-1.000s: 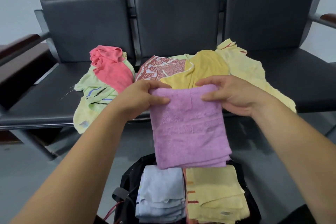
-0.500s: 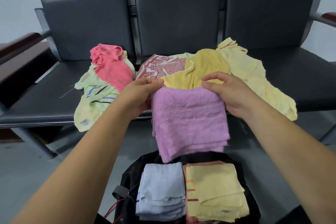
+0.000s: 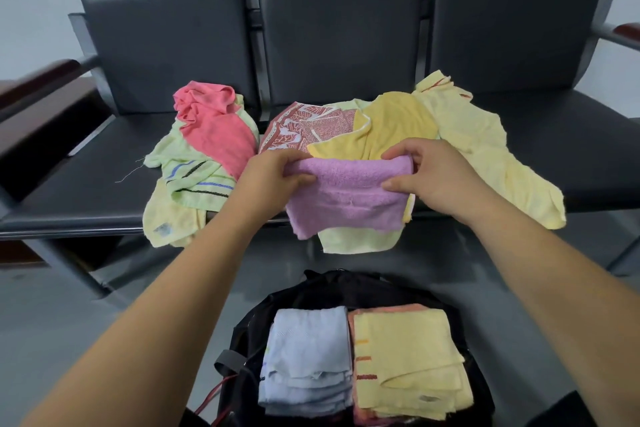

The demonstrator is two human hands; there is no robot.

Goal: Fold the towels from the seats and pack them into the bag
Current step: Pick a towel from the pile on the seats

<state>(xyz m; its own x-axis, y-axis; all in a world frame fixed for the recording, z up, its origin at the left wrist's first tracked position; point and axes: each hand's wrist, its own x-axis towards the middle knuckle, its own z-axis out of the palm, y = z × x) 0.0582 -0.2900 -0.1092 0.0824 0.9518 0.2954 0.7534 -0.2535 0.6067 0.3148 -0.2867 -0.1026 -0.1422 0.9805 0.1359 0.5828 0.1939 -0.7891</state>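
A folded purple towel (image 3: 349,198) hangs over the front edge of the middle seat. My left hand (image 3: 273,175) pinches its left top corner and my right hand (image 3: 433,173) pinches its right top corner. Behind it lie unfolded towels: a pink one (image 3: 214,125) on a green striped one (image 3: 194,180), a red patterned one (image 3: 304,125), a mustard one (image 3: 391,125) and a pale yellow one (image 3: 485,149). Below, the open black bag (image 3: 332,291) holds a folded light blue towel (image 3: 308,357) and a folded yellow towel (image 3: 405,354) side by side.
A row of three black seats (image 3: 571,156) with dark backrests spans the view. A wooden armrest (image 3: 38,80) stands at the left, another armrest (image 3: 623,31) at the right. Grey floor (image 3: 52,315) surrounds the bag, with a metal seat leg at the lower left.
Both hands have folded the hanging purple towel up, so it is shorter and thicker now. The towel has risen clear of the bag, uncovering a pale green towel edge under it.
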